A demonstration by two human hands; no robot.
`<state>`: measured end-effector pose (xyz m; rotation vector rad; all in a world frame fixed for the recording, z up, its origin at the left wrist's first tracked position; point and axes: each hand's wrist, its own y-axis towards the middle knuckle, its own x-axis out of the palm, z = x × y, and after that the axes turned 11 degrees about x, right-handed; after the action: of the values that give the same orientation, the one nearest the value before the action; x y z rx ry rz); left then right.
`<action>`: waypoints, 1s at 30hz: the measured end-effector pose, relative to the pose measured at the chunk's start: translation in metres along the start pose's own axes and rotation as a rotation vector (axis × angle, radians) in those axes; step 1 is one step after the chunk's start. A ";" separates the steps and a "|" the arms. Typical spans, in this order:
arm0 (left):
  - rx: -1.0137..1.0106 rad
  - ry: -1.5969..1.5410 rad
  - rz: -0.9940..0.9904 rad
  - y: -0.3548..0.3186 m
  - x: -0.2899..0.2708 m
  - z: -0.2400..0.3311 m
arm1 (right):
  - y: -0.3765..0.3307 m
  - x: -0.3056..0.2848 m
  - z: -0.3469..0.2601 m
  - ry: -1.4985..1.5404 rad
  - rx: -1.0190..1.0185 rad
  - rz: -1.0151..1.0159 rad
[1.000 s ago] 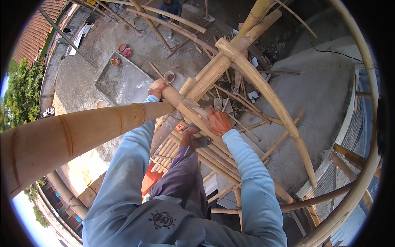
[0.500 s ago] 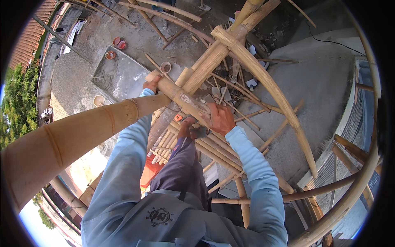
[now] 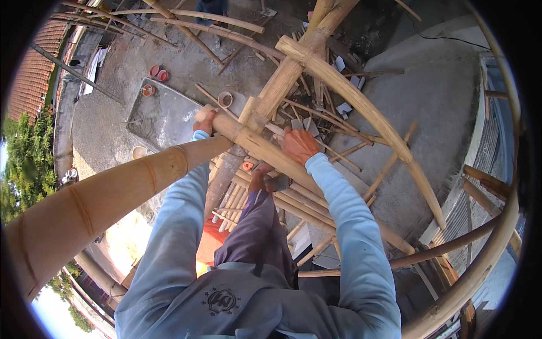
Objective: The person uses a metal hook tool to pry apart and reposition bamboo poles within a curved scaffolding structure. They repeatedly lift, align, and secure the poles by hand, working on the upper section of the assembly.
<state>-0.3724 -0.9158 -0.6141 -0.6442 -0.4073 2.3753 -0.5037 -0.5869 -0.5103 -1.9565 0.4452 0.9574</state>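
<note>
A thick bamboo pole [image 3: 264,148] slants across in front of me, from upper left to lower right. My left hand [image 3: 206,121] is closed round its far left end. On the pole's far side, my right hand [image 3: 300,144] has its fingers bent together. A pale narrow piece [image 3: 275,129] shows at those fingertips, its kind unclear. Close by the left hand, a large bamboo pole [image 3: 121,181] comes in from the left and meets the slanting one. Another thick pole [image 3: 282,85] crosses just beyond the hands.
A long curved pole [image 3: 361,107] runs down the right. My foot [image 3: 261,174] is on bamboo poles, beside a small orange object [image 3: 247,165]. Below are a mortar trough [image 3: 180,90], red buckets [image 3: 148,90], a pale bucket [image 3: 225,100] and another person's legs [image 3: 212,8].
My right hand has shifted from on top of the slanting pole to its far side. The left hand keeps its hold at the end. The view has shifted slightly.
</note>
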 end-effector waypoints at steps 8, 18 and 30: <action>-0.132 -0.088 -0.022 -0.017 0.003 0.024 | -0.004 0.026 0.007 0.032 -0.048 0.068; -0.134 -0.406 -0.153 0.029 -0.006 -0.026 | -0.037 0.027 0.000 0.326 0.068 0.098; -0.162 -0.048 -0.018 0.021 0.050 -0.006 | -0.249 0.167 0.096 1.032 1.139 0.553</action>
<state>-0.4132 -0.8982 -0.6451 -0.6537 -0.6293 2.3607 -0.2848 -0.3616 -0.5288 -1.0723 1.7157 -0.1929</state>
